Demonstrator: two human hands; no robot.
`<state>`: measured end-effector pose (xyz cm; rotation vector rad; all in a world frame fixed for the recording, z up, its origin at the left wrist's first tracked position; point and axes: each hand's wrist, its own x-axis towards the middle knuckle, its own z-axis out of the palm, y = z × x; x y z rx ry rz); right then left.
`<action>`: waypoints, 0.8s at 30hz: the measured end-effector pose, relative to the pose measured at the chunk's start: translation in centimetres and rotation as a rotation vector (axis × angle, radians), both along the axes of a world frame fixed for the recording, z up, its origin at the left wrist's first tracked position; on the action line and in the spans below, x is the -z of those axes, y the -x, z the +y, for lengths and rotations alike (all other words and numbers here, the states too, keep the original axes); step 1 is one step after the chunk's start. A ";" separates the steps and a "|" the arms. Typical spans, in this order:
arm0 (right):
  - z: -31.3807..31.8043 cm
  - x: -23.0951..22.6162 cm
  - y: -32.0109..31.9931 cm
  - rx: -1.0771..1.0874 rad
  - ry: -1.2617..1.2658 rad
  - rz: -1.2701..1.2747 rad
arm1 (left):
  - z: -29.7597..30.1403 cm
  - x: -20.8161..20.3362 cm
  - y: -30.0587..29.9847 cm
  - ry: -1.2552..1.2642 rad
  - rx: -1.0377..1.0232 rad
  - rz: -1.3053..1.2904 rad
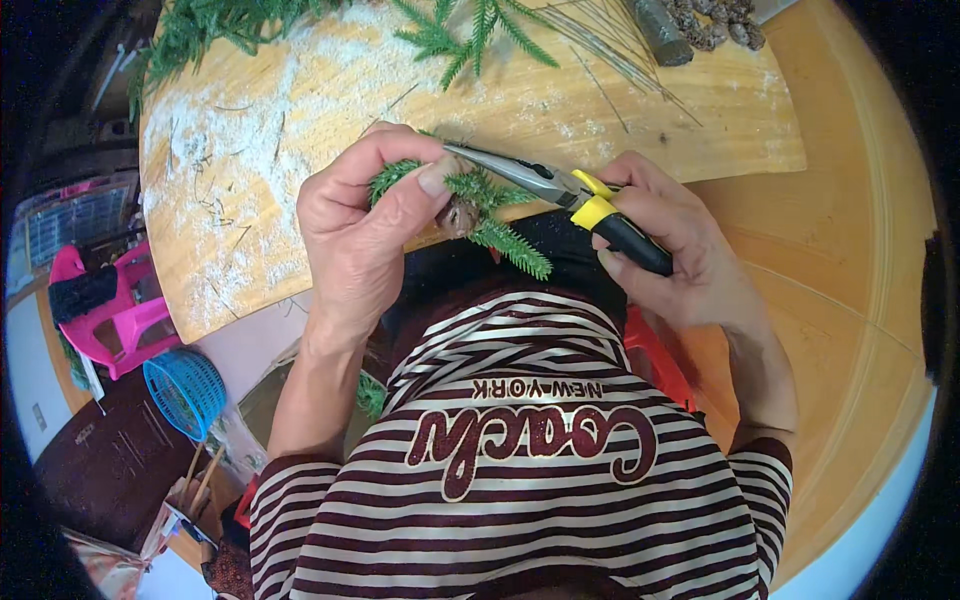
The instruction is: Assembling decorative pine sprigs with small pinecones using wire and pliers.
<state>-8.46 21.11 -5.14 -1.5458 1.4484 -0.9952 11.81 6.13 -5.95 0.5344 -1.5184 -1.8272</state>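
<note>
My left hand (375,200) pinches a small green artificial fir sprig (512,247) with a brown pine cone (458,217) at its middle. The thumb presses close above the cone, and leafy tips stick out on both sides. Long-nose pliers (540,180) with yellow and black handles are gripped in my right hand (680,240). Their grey jaws point left and reach the sprig beside my left thumb and fingertip. Whether the jaw tips bite on a wire or stem is hidden. Both hands are over the table's near edge, in front of my body.
The wooden table (700,130) is dusted with white powder on its left. Green artificial branches (225,25) and a loose sprig (478,30) lie at the back. Thin wires (620,60), a dark cylinder (660,32) and several pine cones (715,20) are at back right. A blue basket (185,392) and a pink chair (115,310) stand left.
</note>
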 end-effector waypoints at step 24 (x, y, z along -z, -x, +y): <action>-0.4 -1.0 -0.7 0.057 0.061 0.115 | 0.0 -0.6 0.0 -0.315 -0.023 0.103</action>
